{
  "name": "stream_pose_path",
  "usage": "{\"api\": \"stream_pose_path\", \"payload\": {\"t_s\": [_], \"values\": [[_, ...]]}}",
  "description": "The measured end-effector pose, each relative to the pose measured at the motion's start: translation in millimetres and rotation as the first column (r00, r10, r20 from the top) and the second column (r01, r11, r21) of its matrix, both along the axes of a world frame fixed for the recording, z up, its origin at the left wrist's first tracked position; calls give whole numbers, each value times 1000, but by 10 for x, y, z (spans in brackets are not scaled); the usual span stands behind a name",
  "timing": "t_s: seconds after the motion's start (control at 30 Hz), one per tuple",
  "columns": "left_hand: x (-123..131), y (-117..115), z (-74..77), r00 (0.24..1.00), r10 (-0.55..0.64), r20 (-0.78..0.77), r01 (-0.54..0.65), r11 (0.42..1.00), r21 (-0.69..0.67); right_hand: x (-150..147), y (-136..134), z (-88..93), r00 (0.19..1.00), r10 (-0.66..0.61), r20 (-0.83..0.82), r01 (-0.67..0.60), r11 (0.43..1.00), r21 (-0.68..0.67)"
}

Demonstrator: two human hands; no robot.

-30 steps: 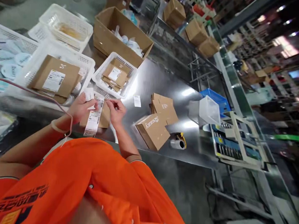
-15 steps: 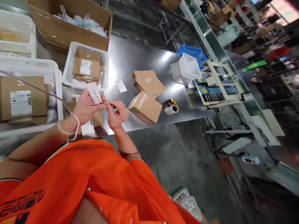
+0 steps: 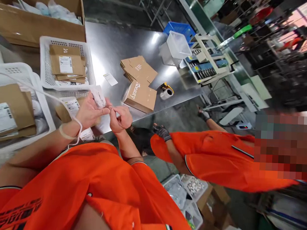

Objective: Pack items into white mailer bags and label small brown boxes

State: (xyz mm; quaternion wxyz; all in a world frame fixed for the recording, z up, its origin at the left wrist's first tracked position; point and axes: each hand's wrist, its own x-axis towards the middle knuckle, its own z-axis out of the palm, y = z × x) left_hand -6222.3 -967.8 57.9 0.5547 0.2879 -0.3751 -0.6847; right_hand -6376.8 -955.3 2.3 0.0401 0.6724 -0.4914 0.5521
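Head view: left hand (image 3: pixel 89 113) holds a white label (image 3: pixel 98 97), right hand (image 3: pixel 120 119) pinching something unclear.

Here we are on a warehouse packing floor! A stainless steel packing table (image 3: pixel 115 49) carries white plastic baskets (image 3: pixel 86 59) of labelled kraft mailers (image 3: pixel 66 63), a co-worker (image 3: pixel 217 162) in matching orange works close by, and loaded metal racks (image 3: pixel 280 56) line the background.

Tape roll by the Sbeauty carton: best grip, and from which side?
Probably the white tape roll's curved barrel, from above, away from the carton. It seems to lie on its side on the steel table, yellow-and-black dispenser head at one end.
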Motion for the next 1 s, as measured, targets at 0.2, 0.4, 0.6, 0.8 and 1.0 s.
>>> {"api": "stream_pose_path", "payload": {"t_s": [0.2,0.4,0.6,0.8,1.0], "values": [[-270,-94,99,999,-54,2,53,986,160,-265,-59,-98,997,-74,4,73,997,18],[-586,-212,52,996,-85,-27,89,955,284,-455,-154,-270,985,-117,128,92,978,190],[-809,-291,5,994,-106,10,97,941,323,-572,-189,-542,978,-176,109,174,984,26],[-955,-341,-62,993,-116,25,100,936,338,-669,-179,-671,972,-220,89,219,976,14],[-1008,-367,-157,987,-148,60,126,953,275,-708,-154,-733,965,-264,6,261,958,114]]}}
